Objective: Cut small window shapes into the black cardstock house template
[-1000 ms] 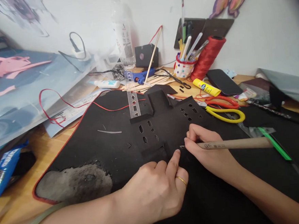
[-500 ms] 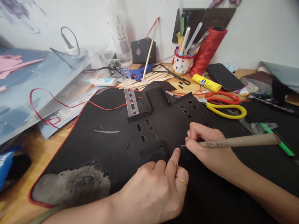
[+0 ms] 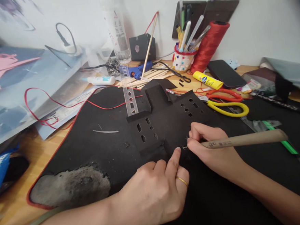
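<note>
My right hand [image 3: 210,149] pinches a craft knife [image 3: 246,140] with a long tan handle, its small blade tip touching a black foam sheet [image 3: 166,125] that has several small cut-out holes. My left hand [image 3: 155,191], a gold ring on one finger, rests with curled fingers pressed down on the same sheet just left of the blade. The foam sheet lies on a black mat [image 3: 95,143] with a red edge and a worn grey patch at its near left.
Yellow and red scissors [image 3: 226,105], a yellow glue stick [image 3: 207,80], a red thread spool [image 3: 208,48], a pen cup [image 3: 183,60], a phone [image 3: 225,73], a clear stencil ruler [image 3: 129,93], wooden sticks, a blue glue gun [image 3: 136,69] and a red wire [image 3: 49,109] crowd the wooden desk.
Both hands stay in place on the foam sheet with the knife tip at the same spot. The view has drifted slightly, so objects shift a little leftward and up.
</note>
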A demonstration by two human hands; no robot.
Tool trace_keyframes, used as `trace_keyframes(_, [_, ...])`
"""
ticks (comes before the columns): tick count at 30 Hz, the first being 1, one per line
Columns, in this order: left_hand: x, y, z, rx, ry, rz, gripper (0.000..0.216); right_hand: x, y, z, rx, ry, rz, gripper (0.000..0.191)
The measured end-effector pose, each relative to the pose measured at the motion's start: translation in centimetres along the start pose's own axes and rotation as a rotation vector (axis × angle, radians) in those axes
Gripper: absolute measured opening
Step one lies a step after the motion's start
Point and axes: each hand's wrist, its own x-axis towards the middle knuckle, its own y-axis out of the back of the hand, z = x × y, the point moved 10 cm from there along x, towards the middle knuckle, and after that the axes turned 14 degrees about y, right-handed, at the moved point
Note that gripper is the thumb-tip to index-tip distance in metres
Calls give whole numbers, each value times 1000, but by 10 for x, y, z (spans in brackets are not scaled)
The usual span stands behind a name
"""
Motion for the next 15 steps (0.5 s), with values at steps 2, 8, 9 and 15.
trace_keyframes(2, [0,0,0,-8,1,-5,17,0,0,0,1,4,-1,27])
trace_keyframes(8, [0,2,0,-17,0,8,16,1,0,0,11,3,-3,27])
trace_keyframes(9, [0,2,0,-15,2,8,16,1,0,0,13,4,-4,27])
trace_keyframes(15, [0,0,-1,-12,6,-4,17,0,0,-1,10,9,-15,27])
